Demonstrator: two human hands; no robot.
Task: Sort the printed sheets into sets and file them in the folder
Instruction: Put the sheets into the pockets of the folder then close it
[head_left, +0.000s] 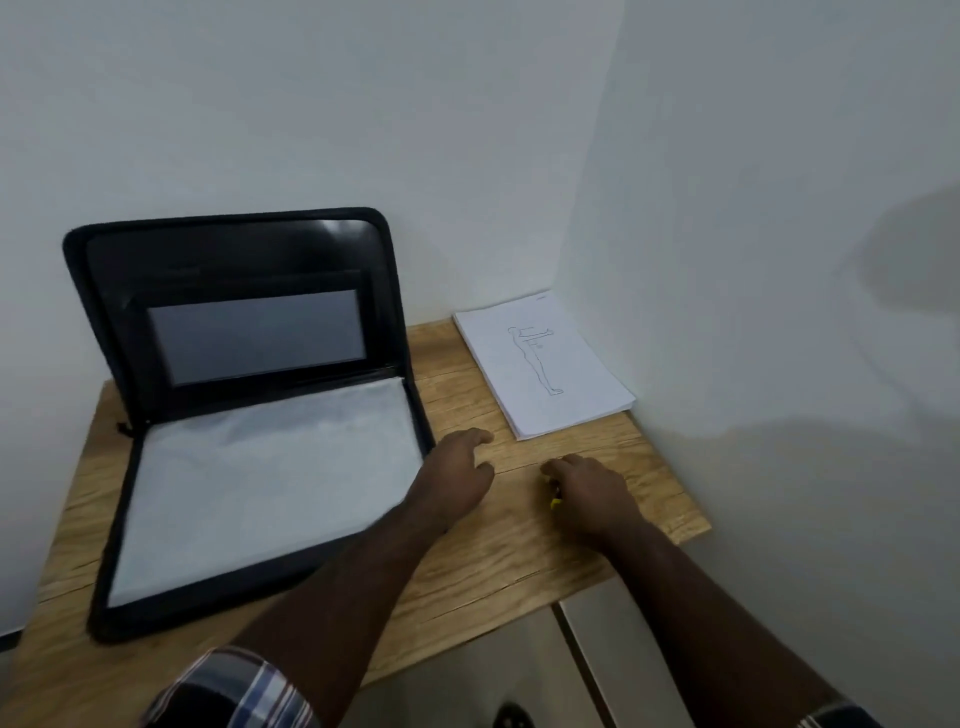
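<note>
A black zip folder (244, 415) lies open on the left of the wooden table (519, 551), its lid leaning against the wall and a clear sleeve over white paper (265, 483) in its lower half. A stack of printed sheets (545, 364) sits in the back right corner, the top one showing an outlined standing figure. My left hand (457, 473) rests palm down on the table just right of the folder, fingers apart, holding nothing. My right hand (587, 493) lies beside it over a small yellow object (555, 502) that is mostly hidden.
White walls close the table in at the back and on the right. The table's front edge runs above a pale floor or cabinet (519, 665). A dark shoe tip (511, 714) shows at the bottom.
</note>
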